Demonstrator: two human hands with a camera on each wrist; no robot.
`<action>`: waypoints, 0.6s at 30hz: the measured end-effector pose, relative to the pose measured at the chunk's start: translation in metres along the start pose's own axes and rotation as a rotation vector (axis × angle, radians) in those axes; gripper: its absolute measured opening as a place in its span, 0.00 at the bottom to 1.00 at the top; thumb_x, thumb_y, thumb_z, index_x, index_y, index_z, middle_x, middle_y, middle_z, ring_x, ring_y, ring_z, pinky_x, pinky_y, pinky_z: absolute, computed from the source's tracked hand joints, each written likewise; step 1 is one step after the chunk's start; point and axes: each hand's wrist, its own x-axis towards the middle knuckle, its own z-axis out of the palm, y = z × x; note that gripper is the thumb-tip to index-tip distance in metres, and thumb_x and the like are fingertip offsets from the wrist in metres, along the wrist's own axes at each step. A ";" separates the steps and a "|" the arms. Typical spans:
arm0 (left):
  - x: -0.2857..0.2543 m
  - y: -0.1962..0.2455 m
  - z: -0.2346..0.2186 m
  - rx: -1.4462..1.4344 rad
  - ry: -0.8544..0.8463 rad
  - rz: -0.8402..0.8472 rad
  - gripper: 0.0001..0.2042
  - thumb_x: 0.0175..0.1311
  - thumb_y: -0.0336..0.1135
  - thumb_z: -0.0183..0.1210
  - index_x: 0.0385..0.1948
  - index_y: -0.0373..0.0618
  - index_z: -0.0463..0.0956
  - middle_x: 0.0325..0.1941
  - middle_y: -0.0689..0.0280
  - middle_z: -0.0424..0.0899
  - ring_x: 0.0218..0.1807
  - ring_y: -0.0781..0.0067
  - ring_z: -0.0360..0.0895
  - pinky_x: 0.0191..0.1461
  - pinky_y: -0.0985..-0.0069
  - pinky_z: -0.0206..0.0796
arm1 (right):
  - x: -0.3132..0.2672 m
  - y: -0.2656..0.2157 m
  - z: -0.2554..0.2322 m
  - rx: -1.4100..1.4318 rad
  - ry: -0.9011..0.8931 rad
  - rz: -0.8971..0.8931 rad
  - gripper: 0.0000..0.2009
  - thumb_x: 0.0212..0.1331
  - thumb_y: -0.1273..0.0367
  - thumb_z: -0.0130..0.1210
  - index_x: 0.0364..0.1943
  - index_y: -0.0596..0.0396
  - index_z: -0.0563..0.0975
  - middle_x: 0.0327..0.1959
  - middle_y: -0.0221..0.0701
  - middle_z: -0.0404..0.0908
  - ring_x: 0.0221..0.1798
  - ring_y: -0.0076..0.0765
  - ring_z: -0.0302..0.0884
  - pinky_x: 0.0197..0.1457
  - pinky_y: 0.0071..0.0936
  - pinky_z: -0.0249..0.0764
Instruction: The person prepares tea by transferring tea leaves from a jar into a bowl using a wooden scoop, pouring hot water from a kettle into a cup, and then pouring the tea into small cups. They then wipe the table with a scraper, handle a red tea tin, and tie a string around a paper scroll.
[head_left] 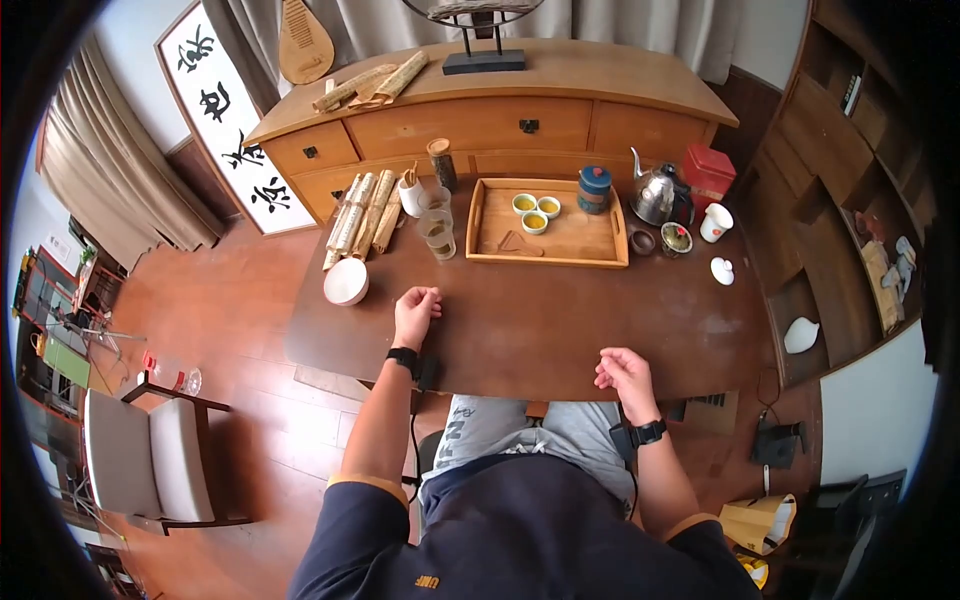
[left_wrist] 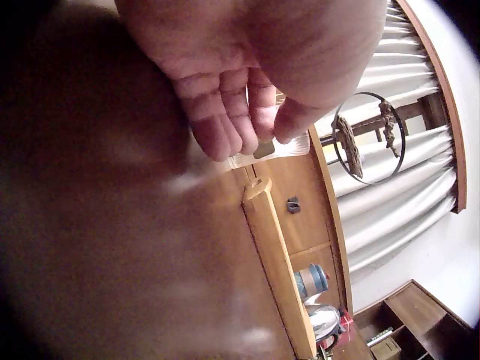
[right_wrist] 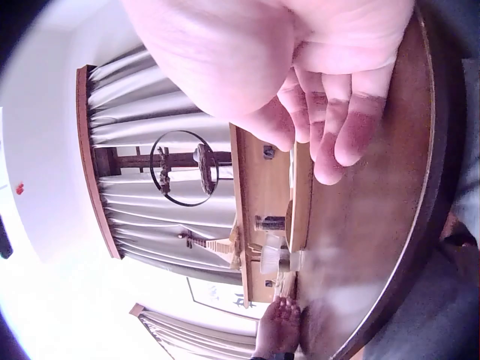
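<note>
My left hand (head_left: 417,315) is over the near left part of the dark table (head_left: 540,330), fingers loosely curled and holding nothing. Nearest to it are a white bowl (head_left: 346,282) and a clear glass (head_left: 437,240). At the table's front edge, to the right, my right hand (head_left: 628,383) also has relaxed, bent fingers with nothing in them. Beyond both hands lies a wooden tray (head_left: 545,261) bearing three small cups of yellowish tea (head_left: 535,223) and a blue jar (head_left: 594,190). The wrist views show the left fingers (left_wrist: 214,135) and the right fingers (right_wrist: 356,131) bent and bare.
Bamboo scrolls (head_left: 362,222) lie at the back left, by a dark cylinder (head_left: 441,165). Right of the tray stand a metal kettle (head_left: 655,195), a red box (head_left: 708,175), a white mug (head_left: 716,223), a lidless tea bowl (head_left: 677,238) and a white lid (head_left: 722,271).
</note>
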 end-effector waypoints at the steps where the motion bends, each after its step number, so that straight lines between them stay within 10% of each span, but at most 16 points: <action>1: -0.003 0.000 0.000 0.010 0.000 0.001 0.11 0.75 0.38 0.63 0.40 0.37 0.82 0.36 0.67 0.86 0.33 0.82 0.80 0.39 0.81 0.77 | -0.001 -0.001 0.003 -0.003 0.023 0.003 0.08 0.75 0.70 0.57 0.51 0.59 0.80 0.36 0.32 0.85 0.32 0.26 0.84 0.36 0.24 0.79; 18: -0.006 0.014 -0.001 -0.169 0.016 -0.088 0.08 0.77 0.37 0.61 0.42 0.41 0.81 0.38 0.69 0.85 0.37 0.82 0.81 0.44 0.81 0.77 | 0.027 -0.052 0.048 -0.101 -0.054 0.175 0.07 0.74 0.67 0.60 0.41 0.57 0.81 0.33 0.29 0.85 0.34 0.23 0.83 0.40 0.21 0.79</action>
